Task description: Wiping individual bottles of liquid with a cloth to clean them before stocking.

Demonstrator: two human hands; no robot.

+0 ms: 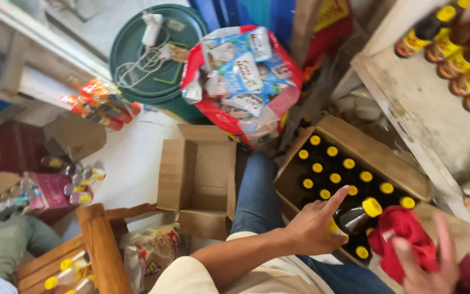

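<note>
1. Pale tiled floor (131,163), strewn with packets; shelf board (425,103) at right carrying a row of dark bottles.
2. Open brown cardboard box (354,144) filled with yellow-capped bottles; empty open carton (199,179) beside it.
3. Left hand (314,223) wrapped around dark yellow-capped glass bottle (354,215), index finger extended, just above the box.
4. Right hand (428,267) clutching crumpled red cloth (403,239), touching the bottle's cap end.

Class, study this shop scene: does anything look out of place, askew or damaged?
Nothing looks spilled or broken. One dark bottle is out of its row, tilted in the left hand above the open carton, while the right hand holds a red cloth.
</note>
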